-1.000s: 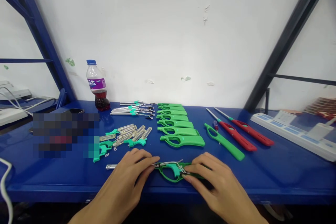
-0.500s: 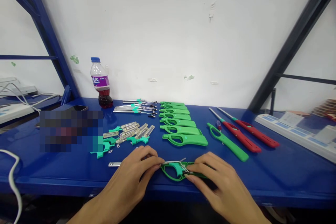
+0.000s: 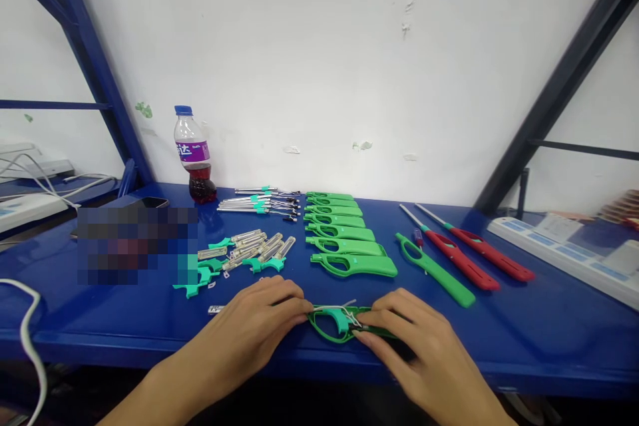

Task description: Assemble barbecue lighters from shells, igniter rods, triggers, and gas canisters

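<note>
A green lighter casing [image 3: 319, 331] lies near the table's front edge, its inner side facing up. Inside it sit a teal trigger [image 3: 341, 321] and thin pale wires [image 3: 351, 315]. Pinched at the casing's left end, my left hand [image 3: 264, 319] also covers most of a metal tube [image 3: 215, 310] whose tip pokes out to the left. My right hand [image 3: 417, 333] is closed on the casing's handle, thumb and fingertips at a small black part next to the wires. The far end of the handle is hidden under that hand.
Behind lie a row of green casings [image 3: 353, 266], metal rods with wires [image 3: 249, 205], and clear gas tanks with teal triggers [image 3: 269, 251]. Red lighters [image 3: 462, 263], a separate green casing [image 3: 444, 279] and a power strip [image 3: 564, 259] are right. A drink bottle [image 3: 200, 173] stands back left.
The whole view has shifted slightly. Both hands keep their grip on the casing, with almost no movement of the fingers or parts.
</note>
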A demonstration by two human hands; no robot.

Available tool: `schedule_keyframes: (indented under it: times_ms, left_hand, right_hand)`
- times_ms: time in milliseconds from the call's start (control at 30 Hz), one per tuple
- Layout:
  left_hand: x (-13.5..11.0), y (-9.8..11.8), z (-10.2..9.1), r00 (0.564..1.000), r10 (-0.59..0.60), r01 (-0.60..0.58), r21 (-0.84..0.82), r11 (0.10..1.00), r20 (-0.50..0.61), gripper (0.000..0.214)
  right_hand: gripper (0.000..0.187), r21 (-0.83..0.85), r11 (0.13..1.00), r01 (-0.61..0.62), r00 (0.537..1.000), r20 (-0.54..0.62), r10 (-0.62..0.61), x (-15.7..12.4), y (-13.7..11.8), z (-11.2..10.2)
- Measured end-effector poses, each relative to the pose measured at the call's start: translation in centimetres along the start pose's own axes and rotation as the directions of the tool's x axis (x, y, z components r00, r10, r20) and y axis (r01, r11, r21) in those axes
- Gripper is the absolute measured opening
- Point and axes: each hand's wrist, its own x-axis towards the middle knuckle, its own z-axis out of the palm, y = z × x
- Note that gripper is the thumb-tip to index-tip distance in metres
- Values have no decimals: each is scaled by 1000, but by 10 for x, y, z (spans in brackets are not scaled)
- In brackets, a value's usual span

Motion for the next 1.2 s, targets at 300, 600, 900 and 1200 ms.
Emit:
schedule_keyframes:
  times_ms: [300, 600, 900, 1200]
  left_hand:
    - [1, 2, -4, 1000, 20, -20, -29, 999, -6, 25]
    - [-2, -3, 1, 1000, 17, -18, -36, 999, -7, 25]
    - [-7, -4, 5, 1000, 5, -5, -14, 1000, 6, 24]
    - [-4, 1, 1, 1000, -11, 11, 14, 1000, 27, 27]
  right_hand:
    - [8, -8, 1000, 6, 1000, 3, -6, 1, 0, 0]
    - [17, -23, 1000, -7, 999, -41, 7, 6, 0, -2]
    - [24, -29, 998, 64, 995, 75, -61, 25, -7, 6]
    - [26, -69, 995, 71, 997, 24, -69, 16, -6, 8]
